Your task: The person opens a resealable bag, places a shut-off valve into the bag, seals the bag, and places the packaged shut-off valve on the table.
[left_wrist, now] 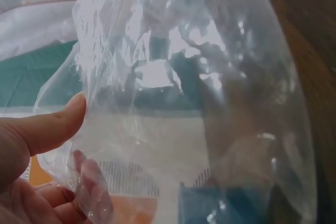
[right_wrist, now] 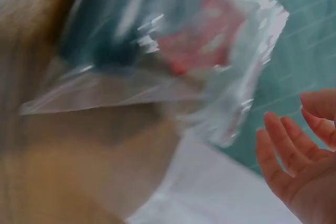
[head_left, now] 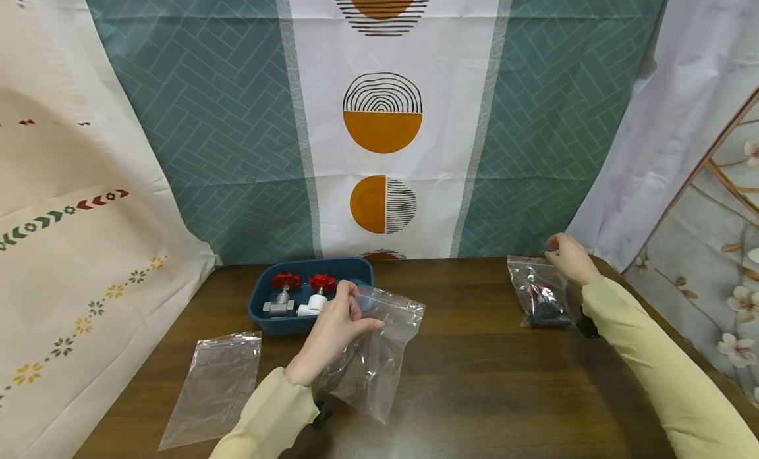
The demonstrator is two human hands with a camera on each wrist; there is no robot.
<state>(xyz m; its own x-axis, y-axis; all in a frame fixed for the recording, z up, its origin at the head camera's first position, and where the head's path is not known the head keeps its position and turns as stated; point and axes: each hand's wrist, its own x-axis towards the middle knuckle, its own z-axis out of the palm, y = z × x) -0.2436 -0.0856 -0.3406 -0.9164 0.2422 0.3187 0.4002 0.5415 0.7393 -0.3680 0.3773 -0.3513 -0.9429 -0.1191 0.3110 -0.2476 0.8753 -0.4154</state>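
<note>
My left hand [head_left: 339, 321] pinches the upper edge of a clear zip bag [head_left: 379, 360] between thumb and fingers. The bag hangs in front of a blue tray [head_left: 279, 327], and no contents show inside it. In the left wrist view, the thumb lies against the clear film [left_wrist: 152, 98], with fingertips partly seen through it. At the far right, my right hand [head_left: 572, 260] is beside the top of another zip bag [head_left: 542, 288], which contains a dark thing and a red part. The right wrist view shows loosely bent fingers [right_wrist: 283, 145] apart from that filled bag [right_wrist: 210, 87].
Inside the tray are a metal valve [head_left: 281, 306] and a white valve [head_left: 314, 305], each with a red handwheel. A flat clear zip bag [head_left: 216, 386] lies at the left on the brown table [head_left: 474, 380]. Hanging cloth [head_left: 237, 149] backs the table.
</note>
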